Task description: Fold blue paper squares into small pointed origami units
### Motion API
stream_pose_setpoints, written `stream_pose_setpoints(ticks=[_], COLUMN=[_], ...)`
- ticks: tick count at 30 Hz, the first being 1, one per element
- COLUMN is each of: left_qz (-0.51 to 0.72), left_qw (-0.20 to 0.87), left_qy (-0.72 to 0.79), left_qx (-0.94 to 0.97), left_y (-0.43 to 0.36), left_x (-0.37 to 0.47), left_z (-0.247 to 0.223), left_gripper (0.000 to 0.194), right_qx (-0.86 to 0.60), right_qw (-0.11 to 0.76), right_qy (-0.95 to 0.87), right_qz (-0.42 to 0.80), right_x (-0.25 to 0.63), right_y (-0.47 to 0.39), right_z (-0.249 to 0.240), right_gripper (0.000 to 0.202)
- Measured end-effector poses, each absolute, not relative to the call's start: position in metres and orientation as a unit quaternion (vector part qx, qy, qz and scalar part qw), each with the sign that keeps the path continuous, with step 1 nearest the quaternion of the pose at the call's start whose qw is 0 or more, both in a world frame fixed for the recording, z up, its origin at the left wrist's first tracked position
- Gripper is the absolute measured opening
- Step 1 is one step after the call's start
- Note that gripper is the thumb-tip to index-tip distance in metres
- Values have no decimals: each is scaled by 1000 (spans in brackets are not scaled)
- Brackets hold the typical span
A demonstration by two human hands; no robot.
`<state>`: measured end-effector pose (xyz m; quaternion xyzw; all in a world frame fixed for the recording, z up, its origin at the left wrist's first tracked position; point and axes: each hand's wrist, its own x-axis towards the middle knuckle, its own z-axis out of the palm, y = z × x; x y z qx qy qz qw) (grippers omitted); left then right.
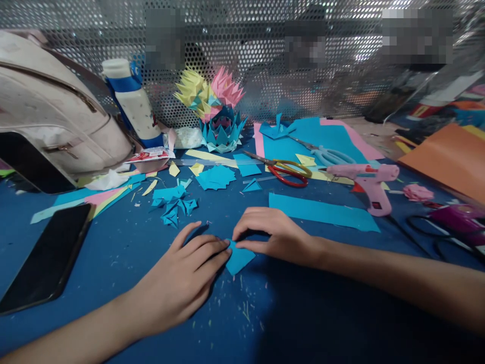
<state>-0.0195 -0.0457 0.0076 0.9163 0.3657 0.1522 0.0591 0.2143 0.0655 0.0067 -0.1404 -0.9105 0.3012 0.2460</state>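
Note:
A small piece of blue paper (241, 259) lies on the dark blue table between my hands. My left hand (193, 268) rests on its left edge with fingertips, the fingers stretched out and the thumb or outer finger apart. My right hand (275, 235) pinches the paper's upper edge between thumb and fingers. Beyond my left hand sit several folded blue paper pieces (175, 203), and a stack of blue paper pieces (215, 177) lies farther back. A blue paper strip (322, 211) is behind my right hand.
Red-and-yellow scissors (290, 172), a pink glue gun (373, 182) and light-blue scissors (329, 154) lie behind my right hand. A phone (47, 258) is at left. Bag (56, 106), bottle (132, 103) and paper flowers (222, 129) stand at the back.

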Motion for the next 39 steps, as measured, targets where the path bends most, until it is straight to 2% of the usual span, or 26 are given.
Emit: stream_pose_setpoints(ticks=[11, 27, 39], left_qz=[167, 141, 133], left_qw=[40, 45, 4], left_qy=[358, 374, 343], left_qx=[918, 916, 930], left_y=[-45, -45, -44], left_x=[-19, -21, -22], left_z=[7, 9, 7], left_gripper=[35, 35, 37], right_qx=[-73, -10, 11], right_qw=[244, 212, 211], right_qy=[-908, -918, -925], right_qz=[334, 334, 316], right_x=[212, 214, 216], right_y=[70, 81, 86], right_z=[6, 5, 3], right_gripper=[5, 7, 8])
